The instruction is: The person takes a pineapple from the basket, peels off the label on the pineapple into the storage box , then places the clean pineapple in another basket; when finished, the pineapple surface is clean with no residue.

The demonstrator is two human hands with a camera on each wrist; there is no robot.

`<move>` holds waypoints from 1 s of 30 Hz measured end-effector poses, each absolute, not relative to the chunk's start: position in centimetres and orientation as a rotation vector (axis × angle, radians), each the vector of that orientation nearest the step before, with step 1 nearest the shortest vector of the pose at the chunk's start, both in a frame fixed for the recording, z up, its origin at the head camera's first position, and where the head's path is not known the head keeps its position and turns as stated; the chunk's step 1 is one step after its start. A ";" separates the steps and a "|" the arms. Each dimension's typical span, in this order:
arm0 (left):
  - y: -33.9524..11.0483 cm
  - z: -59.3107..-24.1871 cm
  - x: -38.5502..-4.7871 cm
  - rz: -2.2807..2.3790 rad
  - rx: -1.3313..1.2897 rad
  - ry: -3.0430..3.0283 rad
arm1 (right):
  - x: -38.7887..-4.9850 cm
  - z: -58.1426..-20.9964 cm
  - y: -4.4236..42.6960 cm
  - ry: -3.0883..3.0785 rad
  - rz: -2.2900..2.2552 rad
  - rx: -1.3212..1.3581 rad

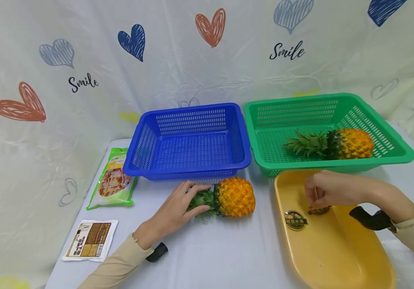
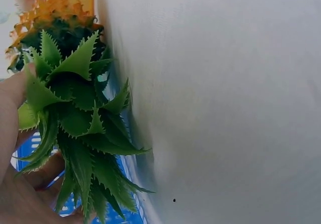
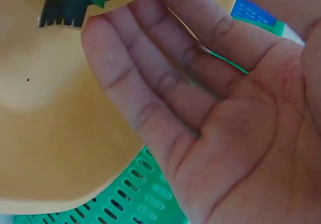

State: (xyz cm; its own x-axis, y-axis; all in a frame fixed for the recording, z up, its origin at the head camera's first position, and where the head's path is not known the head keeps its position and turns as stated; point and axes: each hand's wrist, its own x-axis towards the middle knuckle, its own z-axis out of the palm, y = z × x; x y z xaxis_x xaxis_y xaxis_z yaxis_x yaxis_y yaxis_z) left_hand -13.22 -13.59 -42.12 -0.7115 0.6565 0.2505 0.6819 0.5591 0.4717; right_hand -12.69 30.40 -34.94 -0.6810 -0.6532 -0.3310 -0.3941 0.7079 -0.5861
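Observation:
A small orange pineapple (image 1: 236,197) with green crown leaves (image 2: 85,128) lies on the table in front of the blue basket. My left hand (image 1: 182,204) holds it by the crown, thumb on the near side and fingers on the far side. Over the yellow basin (image 1: 326,249), my right hand (image 1: 331,188) reaches down and pinches a dark round fruit label (image 1: 319,210) at its fingertips. In the right wrist view the label (image 3: 98,0) is partly cut off by the frame. A second round label (image 1: 295,220) lies in the basin.
A blue basket (image 1: 192,172) stands behind the pineapple. Beside it, a green basket (image 1: 300,165) holds another pineapple (image 1: 355,143). At the left lie a green-edged food bag (image 1: 114,182) and a flat white-and-brown packet (image 1: 91,239). A printed curtain (image 1: 178,64) hangs behind.

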 end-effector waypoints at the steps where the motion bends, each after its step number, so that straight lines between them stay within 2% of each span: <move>1: -13.6 -42.1 -13.2 -0.861 -1.176 -2.730 | -12.7 -35.0 30.4 2.378 -0.666 -0.797; 11: -13.5 -41.9 -13.1 -0.869 -1.148 -2.750 | -13.3 -35.1 30.4 2.383 -0.646 -0.878; 30: -13.5 -42.0 -13.2 -0.858 -1.157 -2.747 | -12.8 -37.2 30.3 2.608 -0.458 -0.752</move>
State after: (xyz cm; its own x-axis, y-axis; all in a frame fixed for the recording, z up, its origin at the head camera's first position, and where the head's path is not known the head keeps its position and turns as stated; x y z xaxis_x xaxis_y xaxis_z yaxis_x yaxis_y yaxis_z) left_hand -13.20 -13.53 -41.99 -0.7209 0.6496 0.2415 0.6715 0.5687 0.4750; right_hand -12.80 30.26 -37.18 -0.7818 -0.5612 -0.2716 -0.4351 0.8032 -0.4070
